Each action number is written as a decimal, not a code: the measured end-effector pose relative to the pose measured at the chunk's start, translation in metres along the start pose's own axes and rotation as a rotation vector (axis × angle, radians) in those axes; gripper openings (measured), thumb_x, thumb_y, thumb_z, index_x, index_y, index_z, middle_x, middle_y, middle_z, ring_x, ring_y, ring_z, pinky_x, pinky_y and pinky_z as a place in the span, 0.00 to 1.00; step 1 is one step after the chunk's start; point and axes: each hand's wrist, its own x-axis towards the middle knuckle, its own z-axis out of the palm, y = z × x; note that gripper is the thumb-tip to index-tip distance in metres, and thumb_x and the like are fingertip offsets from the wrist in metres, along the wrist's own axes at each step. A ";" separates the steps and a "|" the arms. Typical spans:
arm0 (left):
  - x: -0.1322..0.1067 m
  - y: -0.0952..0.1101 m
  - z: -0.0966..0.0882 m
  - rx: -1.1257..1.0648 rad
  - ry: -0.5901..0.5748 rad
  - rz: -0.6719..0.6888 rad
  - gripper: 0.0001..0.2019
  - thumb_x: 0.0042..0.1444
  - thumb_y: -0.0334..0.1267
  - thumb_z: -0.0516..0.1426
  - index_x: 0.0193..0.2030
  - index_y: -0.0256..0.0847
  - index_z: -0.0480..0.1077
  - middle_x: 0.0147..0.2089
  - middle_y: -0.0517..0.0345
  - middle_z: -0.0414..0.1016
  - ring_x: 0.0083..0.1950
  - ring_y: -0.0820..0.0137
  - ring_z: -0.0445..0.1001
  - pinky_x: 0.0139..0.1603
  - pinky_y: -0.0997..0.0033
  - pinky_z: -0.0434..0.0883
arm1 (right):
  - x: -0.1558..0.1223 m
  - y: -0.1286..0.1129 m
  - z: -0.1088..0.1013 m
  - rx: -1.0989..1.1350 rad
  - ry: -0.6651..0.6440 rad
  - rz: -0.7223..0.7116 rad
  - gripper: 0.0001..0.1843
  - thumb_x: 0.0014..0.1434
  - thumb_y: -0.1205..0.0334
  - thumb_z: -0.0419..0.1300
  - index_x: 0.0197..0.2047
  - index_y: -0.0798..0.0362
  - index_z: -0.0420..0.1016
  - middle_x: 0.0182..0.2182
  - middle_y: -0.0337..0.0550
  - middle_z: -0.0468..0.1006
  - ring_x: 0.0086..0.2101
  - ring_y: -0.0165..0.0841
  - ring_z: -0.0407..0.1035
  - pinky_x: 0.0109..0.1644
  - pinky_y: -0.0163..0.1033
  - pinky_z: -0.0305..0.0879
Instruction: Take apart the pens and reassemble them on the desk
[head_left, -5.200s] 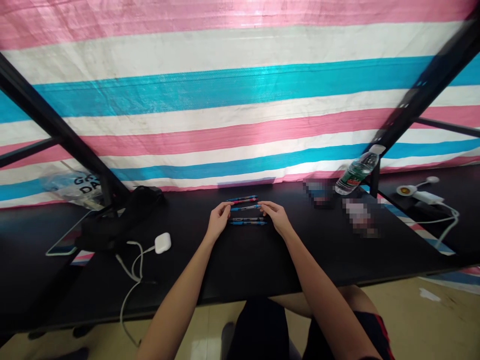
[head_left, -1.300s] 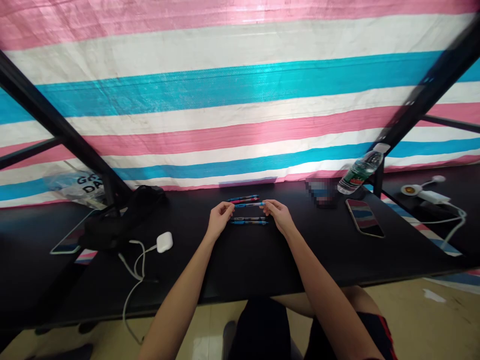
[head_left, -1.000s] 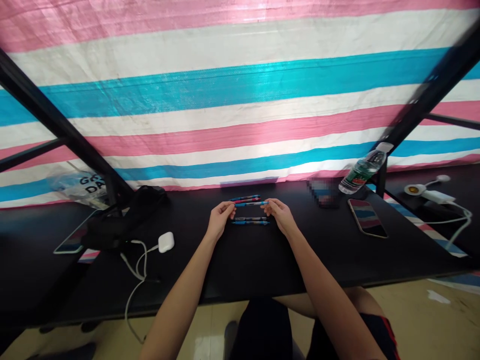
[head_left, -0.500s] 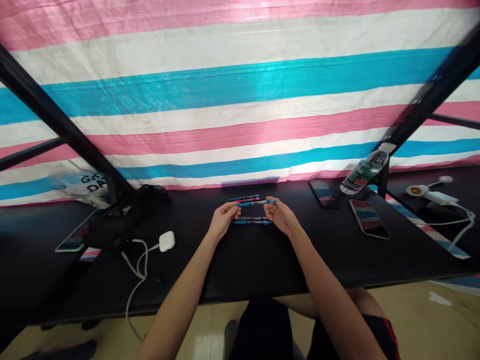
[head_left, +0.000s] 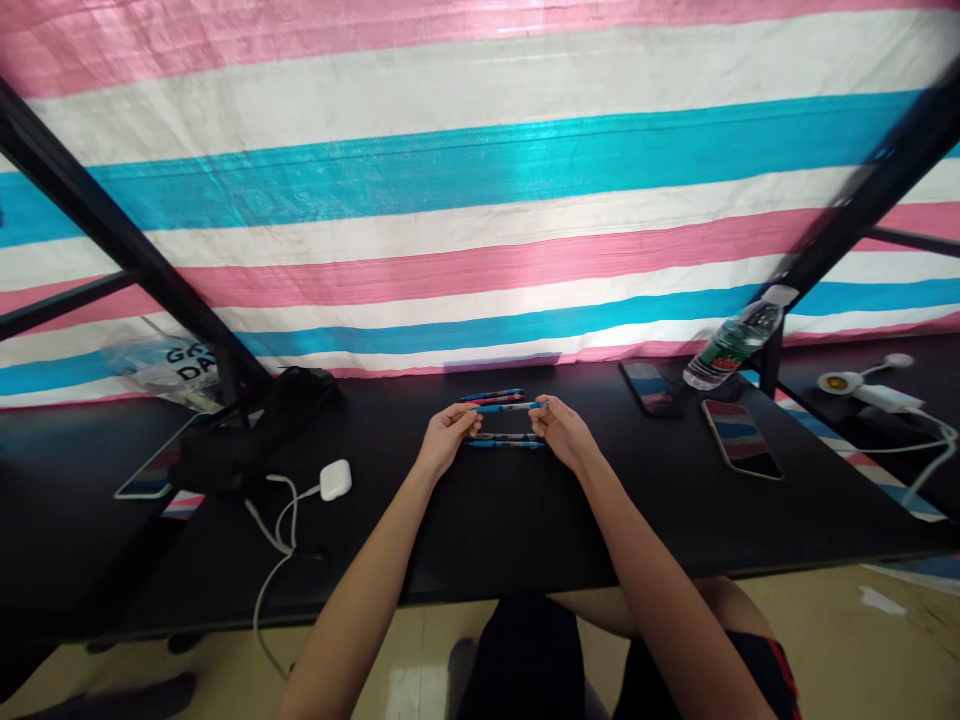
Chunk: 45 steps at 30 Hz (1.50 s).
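Both my hands hold one blue pen (head_left: 507,407) crosswise just above the black table (head_left: 480,520). My left hand (head_left: 447,441) pinches its left end and my right hand (head_left: 567,437) pinches its right end. Two pens (head_left: 492,396), one blue and one red, lie side by side just beyond the held pen. Two more pens (head_left: 504,441) lie on the table between my hands, nearer to me.
A white earbud case (head_left: 335,479) with a cable lies left, by a black bag (head_left: 247,432) and a tablet (head_left: 150,470). Two phones (head_left: 649,386) (head_left: 741,438) and a water bottle (head_left: 736,338) are right. A striped tarp hangs behind.
Between half a second ago and now the held pen shifted slightly left between my fingers. My hands stay in about the same place. The view drifted a little.
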 end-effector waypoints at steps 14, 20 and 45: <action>0.000 0.003 -0.014 0.903 0.178 0.392 0.05 0.52 0.36 0.59 0.33 0.41 0.77 0.32 0.55 0.72 0.32 0.69 0.69 0.37 0.68 0.67 | 0.006 0.021 -0.003 -0.480 0.204 -0.157 0.14 0.49 0.55 0.61 0.37 0.52 0.79 0.33 0.45 0.79 0.33 0.36 0.71 0.40 0.42 0.67; 0.004 -0.008 -0.021 1.064 0.165 0.382 0.06 0.53 0.32 0.58 0.33 0.41 0.78 0.32 0.53 0.72 0.33 0.66 0.69 0.39 0.65 0.67 | 0.004 0.024 0.002 -0.713 0.206 -0.265 0.16 0.49 0.62 0.55 0.40 0.52 0.79 0.31 0.45 0.76 0.25 0.32 0.65 0.33 0.40 0.65; 0.003 -0.014 -0.023 1.086 0.160 0.401 0.09 0.53 0.29 0.56 0.35 0.40 0.78 0.32 0.52 0.72 0.34 0.65 0.69 0.40 0.64 0.68 | 0.000 0.023 0.006 -0.801 0.254 -0.331 0.13 0.51 0.62 0.54 0.34 0.51 0.80 0.35 0.47 0.78 0.25 0.33 0.67 0.34 0.42 0.67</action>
